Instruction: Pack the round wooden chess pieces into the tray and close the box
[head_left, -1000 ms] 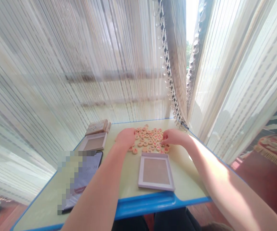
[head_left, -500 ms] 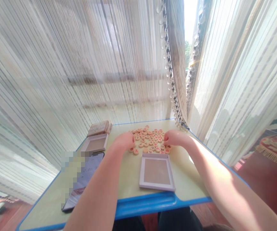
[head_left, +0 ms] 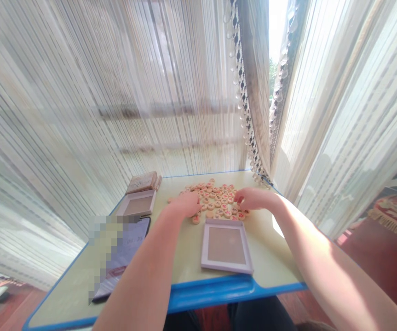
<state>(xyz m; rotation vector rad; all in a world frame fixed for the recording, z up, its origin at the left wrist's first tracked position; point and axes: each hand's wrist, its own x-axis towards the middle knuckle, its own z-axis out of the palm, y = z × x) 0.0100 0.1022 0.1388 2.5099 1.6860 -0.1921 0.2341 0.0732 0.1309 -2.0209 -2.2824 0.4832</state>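
Note:
Many round wooden Chinese chess pieces (head_left: pixel 218 203) with red and dark characters lie in a loose spread at the far middle of the table. My left hand (head_left: pixel 187 204) is over the left side of the spread, its bent fingers pointing down at the pieces and partly hidden. On the right side, my right hand (head_left: pixel 253 198) touches or hovers just over pieces, fingers loosely bent and apart. No piece shows lifted in either hand. In front of the spread lies a shallow white box tray (head_left: pixel 226 246) with a grey-brown bottom.
A second shallow white box part (head_left: pixel 139 203) lies at the left, with a stacked printed box (head_left: pixel 142 182) behind it. A phone (head_left: pixel 129 253), partly blurred out, lies near my left forearm. The pale table (head_left: pixel 270 257) has a blue rim; string curtains (head_left: pixel 170 92) hang behind it.
My left hand has shifted slightly right and down over the pieces, and some pieces now show to its left. My right hand's fingers have loosened a little.

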